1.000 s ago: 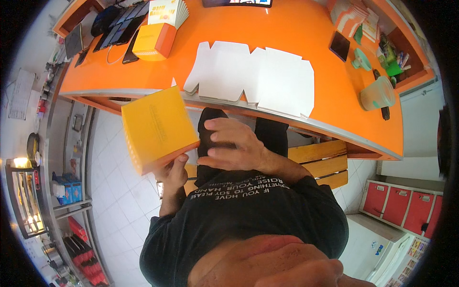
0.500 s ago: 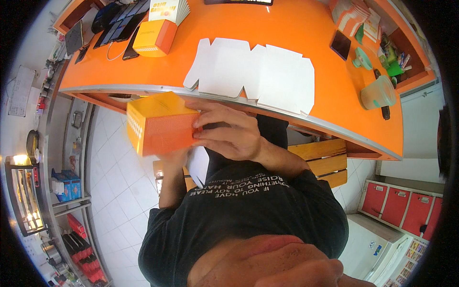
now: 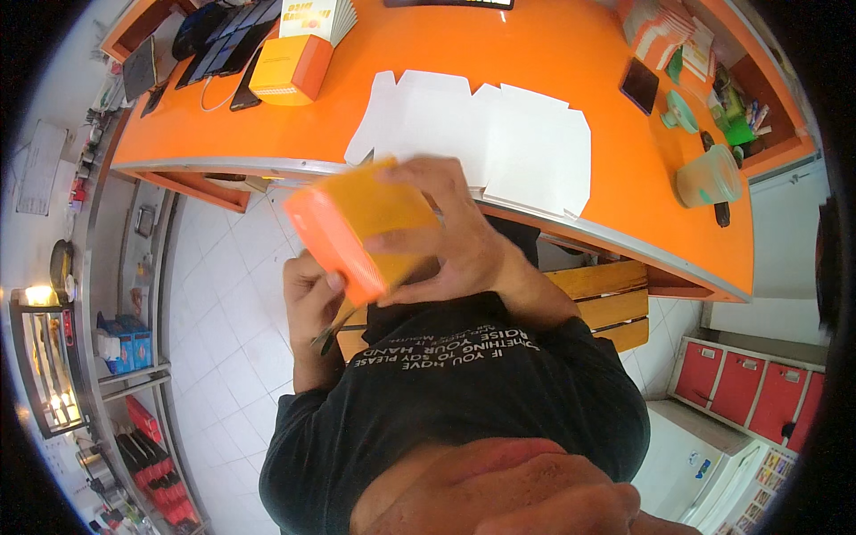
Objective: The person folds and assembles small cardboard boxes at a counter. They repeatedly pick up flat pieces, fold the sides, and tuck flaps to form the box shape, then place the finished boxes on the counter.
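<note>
A small yellow and orange cardboard box (image 3: pixel 357 227) is held tilted in front of my chest, near the table's front edge and blurred by motion. My right hand (image 3: pixel 459 236) grips it from the right, with fingers spread over its yellow side. At its lower left, my left hand (image 3: pixel 308 290) has curled fingers, and the thumb presses on the edge of the orange side. A dark, thin piece (image 3: pixel 332 339) shows just below the box by my left wrist; I cannot tell if it is a flap. Flat white die-cut card blanks (image 3: pixel 446 116) lie stacked on the table beyond.
On the orange table (image 3: pixel 267 138), a similar box (image 3: pixel 290 69) stands at the far left by a fanned card stack (image 3: pixel 312 20). Phones lie beside it. At right are a phone (image 3: pixel 639 86), a translucent cup (image 3: pixel 709 176) and a lid (image 3: pixel 679 111). A wooden slatted seat (image 3: pixel 602 303) is below.
The box has turned and moved right, so its orange side now faces lower left. My left hand, mostly hidden behind it before, now shows at its lower left corner.
</note>
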The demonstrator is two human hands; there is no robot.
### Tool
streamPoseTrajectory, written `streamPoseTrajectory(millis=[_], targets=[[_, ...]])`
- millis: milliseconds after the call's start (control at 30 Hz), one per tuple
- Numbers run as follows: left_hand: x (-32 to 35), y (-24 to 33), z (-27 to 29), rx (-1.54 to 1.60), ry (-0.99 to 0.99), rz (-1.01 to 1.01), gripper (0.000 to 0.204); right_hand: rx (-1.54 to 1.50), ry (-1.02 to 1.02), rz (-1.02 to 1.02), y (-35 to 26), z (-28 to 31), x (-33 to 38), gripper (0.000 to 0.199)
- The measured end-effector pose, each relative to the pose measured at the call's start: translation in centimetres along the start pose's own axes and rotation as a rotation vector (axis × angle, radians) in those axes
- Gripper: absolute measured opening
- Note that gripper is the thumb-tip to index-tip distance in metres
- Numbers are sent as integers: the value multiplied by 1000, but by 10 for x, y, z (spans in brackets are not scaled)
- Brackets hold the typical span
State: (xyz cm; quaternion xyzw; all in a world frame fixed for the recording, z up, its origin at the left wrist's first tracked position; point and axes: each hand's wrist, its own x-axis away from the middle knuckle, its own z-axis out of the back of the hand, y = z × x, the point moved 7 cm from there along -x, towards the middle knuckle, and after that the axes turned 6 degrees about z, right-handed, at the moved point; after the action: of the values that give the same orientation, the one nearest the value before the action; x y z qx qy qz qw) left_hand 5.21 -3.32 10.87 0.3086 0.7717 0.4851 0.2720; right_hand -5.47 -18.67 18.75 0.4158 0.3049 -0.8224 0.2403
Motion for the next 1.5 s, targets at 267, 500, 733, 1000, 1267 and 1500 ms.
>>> streamPoseTrajectory(millis=[267,500,733,1000,1267,1500], targets=[[13,-27,-23,259,-98,100,60,293,255,57,4,8,16,74],[-4,-9,-26,206,116,23,72,269,534,158,6,-35,61,57],[29,-29,41,228,338,-146,76,110,465,-295,16,-30,62,59],[17,-51,61,-233,85,-236,88,-1094,283,-757,44,-57,63,49],[-13,-13,19,-302,195,-184,60,-688,339,-578,30,-26,49,32],[6,-24,31,-262,231,-184,30,-112,288,-426,24,-11,39,37]])
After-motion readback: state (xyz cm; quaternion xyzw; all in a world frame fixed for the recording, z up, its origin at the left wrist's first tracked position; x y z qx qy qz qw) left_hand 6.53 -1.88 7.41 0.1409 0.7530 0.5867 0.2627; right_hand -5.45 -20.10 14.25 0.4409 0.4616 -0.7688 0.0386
